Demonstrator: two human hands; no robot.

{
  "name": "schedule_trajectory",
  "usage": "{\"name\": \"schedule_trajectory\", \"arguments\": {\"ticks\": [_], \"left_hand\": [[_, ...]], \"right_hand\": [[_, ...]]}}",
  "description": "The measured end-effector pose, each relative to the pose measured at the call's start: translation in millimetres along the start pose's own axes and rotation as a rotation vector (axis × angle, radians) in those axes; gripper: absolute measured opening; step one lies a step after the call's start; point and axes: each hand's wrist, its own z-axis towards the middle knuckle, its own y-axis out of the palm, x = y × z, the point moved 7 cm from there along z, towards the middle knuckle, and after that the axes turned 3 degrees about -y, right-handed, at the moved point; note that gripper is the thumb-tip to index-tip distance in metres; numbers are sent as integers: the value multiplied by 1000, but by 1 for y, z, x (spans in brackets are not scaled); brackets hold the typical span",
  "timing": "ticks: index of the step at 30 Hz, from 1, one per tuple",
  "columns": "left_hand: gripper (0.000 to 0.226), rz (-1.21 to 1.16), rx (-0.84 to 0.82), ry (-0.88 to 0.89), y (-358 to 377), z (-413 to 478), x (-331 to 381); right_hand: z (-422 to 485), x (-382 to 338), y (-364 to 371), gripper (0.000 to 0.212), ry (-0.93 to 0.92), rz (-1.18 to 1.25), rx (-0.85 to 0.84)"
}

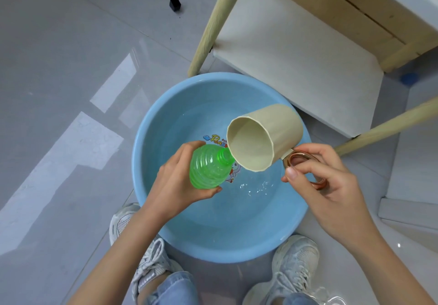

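- Head view: person crouches over a blue basin (139, 162) on a grey tile floor (59, 91). The basin holds shallow water.
- Left hand (180, 183) is wrapped round the belly of a green bottle (209, 168), fingers curled over the far side and thumb on the near side. It holds the bottle above the water at mid-basin, neck pointing right and away.
- Right hand (327, 186) pinches the copper ring handle (305, 165) of a beige cup (265, 136), thumb on top and fingers curled through and under the ring.
- The cup is tipped left with its lip right at the bottle mouth, over the right half of the basin. A little water shows inside the low side.
- Step judged: pouring from cup into bottle.
- Bottle handling, judged: thin clear plastic, so it is light and soft and will dent under a hard squeeze. The ribs give purchase, but it is likely slick when wet. It gets heavier as it fills, so a grip round the ribbed belly suits.
- Cup handling, judged: stiff wall, smooth outside, light. The ring handle is the place to hold it. The load sits off to one side of the pinch, so the cup may swing.
- The narrow mouth makes spilling likely, and the basin below catches it.
- Rest: pale wooden leg (213, 27) and white shelf (296, 51) far right, small black cube (175, 4) far on the floor, white shoes (132, 221) at the near rim.
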Motion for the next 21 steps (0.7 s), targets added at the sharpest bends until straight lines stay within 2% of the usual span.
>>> {"name": "schedule_trajectory", "arguments": {"ticks": [4,9,21], "left_hand": [[89,-3,0,4,0,0,2],[87,-2,-3,8,1,0,4],[88,-2,-11,12,-1,1,7]], "right_hand": [[0,-4,0,52,-34,-28,1],[0,-6,-2,39,-76,-105,-2],[0,-15,-3,30,-147,-172,0]]}}
